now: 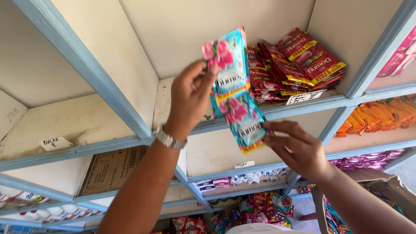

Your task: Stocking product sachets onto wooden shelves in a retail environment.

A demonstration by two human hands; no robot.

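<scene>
Left hand (190,97) raised, grip pinched on the top of a strip of teal and pink flowered sachets (236,93). Right hand (299,149) lower, grip closed on the strip's bottom end. Strip held in the air before the front edge of a pale shelf (143,39), not yet resting inside. Red sachets (299,63) already stacked at the right of that same compartment; left part bare. Orange packets (381,115) one compartment lower right. Stocking seemingly partway done.
</scene>
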